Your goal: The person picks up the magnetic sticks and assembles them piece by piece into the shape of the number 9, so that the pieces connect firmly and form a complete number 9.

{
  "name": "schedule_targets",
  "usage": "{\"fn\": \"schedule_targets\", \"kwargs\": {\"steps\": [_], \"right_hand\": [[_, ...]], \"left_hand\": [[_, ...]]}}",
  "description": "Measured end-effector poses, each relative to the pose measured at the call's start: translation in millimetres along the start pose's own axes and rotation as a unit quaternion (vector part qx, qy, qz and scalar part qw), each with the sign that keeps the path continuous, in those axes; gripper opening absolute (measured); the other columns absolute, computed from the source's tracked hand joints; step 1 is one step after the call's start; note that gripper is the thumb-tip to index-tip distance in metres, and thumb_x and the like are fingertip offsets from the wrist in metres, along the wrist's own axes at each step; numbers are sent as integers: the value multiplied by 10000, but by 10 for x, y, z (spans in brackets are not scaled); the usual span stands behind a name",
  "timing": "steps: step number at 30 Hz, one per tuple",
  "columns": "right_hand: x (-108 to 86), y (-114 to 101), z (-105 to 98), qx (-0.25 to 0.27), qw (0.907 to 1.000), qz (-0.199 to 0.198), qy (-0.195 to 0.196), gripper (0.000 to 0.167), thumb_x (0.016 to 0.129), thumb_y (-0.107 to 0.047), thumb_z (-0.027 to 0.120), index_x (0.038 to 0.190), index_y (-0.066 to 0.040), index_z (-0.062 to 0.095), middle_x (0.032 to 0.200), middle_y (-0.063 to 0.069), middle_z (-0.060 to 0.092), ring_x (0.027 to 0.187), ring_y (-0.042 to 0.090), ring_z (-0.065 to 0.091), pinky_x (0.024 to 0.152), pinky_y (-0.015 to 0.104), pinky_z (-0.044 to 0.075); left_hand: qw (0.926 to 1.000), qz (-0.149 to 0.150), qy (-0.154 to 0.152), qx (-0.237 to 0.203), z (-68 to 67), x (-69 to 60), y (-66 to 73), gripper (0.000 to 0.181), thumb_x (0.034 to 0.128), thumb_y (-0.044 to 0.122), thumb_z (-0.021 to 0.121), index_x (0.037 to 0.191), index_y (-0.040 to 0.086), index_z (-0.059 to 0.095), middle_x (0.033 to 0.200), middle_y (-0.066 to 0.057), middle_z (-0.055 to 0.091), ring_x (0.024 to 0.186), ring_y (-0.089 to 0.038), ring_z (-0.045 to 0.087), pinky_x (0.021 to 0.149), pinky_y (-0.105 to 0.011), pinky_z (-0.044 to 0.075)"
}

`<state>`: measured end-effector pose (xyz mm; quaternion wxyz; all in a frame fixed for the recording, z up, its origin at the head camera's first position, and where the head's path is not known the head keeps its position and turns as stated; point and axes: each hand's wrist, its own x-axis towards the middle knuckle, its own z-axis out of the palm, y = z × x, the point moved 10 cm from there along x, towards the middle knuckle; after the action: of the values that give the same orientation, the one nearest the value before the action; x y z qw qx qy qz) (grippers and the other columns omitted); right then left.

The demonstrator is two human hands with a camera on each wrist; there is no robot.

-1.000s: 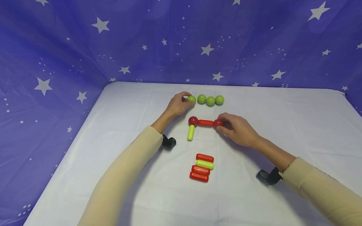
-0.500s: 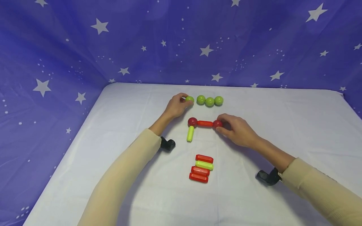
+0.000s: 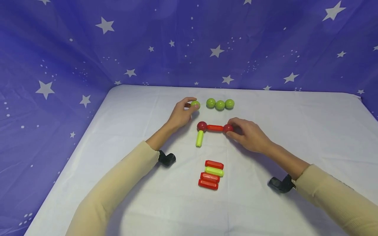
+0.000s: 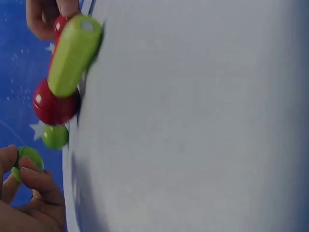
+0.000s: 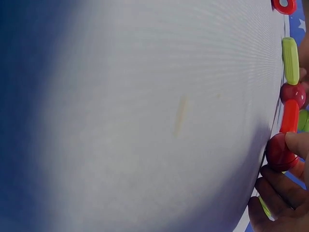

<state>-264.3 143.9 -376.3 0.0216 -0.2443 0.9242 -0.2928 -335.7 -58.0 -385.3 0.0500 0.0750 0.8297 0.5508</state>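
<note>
In the head view my left hand (image 3: 180, 114) pinches a green ball (image 3: 195, 105) between thumb and fingers, left of the other green balls. My right hand (image 3: 249, 134) grips a red ball (image 3: 228, 128) at the right end of a red stick (image 3: 215, 128). At that stick's left end sits another red ball (image 3: 202, 126), from which a yellow-green stick (image 3: 199, 139) points toward me. The left wrist view shows the pinched green ball (image 4: 30, 162) up close. Thumb and fingers lie around the red ball (image 5: 281, 152) in the right wrist view.
Three green balls (image 3: 220, 105) lie in a row at the back of the white-covered table (image 3: 265, 209). Nearer me, several loose sticks (image 3: 210, 177), red and yellow-green, lie side by side. A blue star-patterned cloth (image 3: 189, 42) hangs behind the table.
My left hand has drawn the green ball leftward, away from the row, and the left forearm has shifted left. The right hand and the joined pieces have stayed in place.
</note>
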Motion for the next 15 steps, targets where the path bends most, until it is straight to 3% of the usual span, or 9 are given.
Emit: {"fn": "schedule_targets", "kwargs": {"steps": [3, 7, 12, 15], "right_hand": [[-5, -8, -2, 9, 10000, -34, 4, 275, 899, -105, 717, 1154, -56, 628, 1030, 57, 671, 954, 245, 591, 910, 488, 471], [-6, -9, -6, 38, 10000, -39, 3, 274, 898, -99, 719, 1152, -57, 627, 1026, 55, 670, 947, 243, 590, 905, 486, 475], [-3, 0, -7, 57, 10000, -24, -1, 270, 898, -97, 719, 1150, -58, 628, 1030, 57, 668, 948, 244, 587, 905, 486, 475], [0, -2, 0, 73, 10000, -44, -4, 273, 899, -99, 719, 1153, -60, 627, 1033, 56, 667, 952, 244, 584, 908, 486, 469]], "left_hand": [[9999, 98, -29, -52, 2, -120, 74, 411, 987, 236, 627, 1349, 58, 547, 1161, -145, 578, 594, -189, 523, 537, -253, 427], [9998, 143, -117, 70, 37, -316, 169, 375, 977, 224, 643, 1307, 75, 545, 1139, -128, 595, 607, -241, 570, 522, -264, 445], [9987, 112, -326, 372, 116, -523, 226, 355, 960, 262, 663, 1257, 109, 541, 1143, -111, 605, 727, -241, 619, 570, -304, 489], [9981, 29, -362, 491, 128, -609, 225, 418, 959, 281, 657, 1308, 98, 516, 1156, -108, 604, 839, -236, 620, 635, -324, 505]]}}
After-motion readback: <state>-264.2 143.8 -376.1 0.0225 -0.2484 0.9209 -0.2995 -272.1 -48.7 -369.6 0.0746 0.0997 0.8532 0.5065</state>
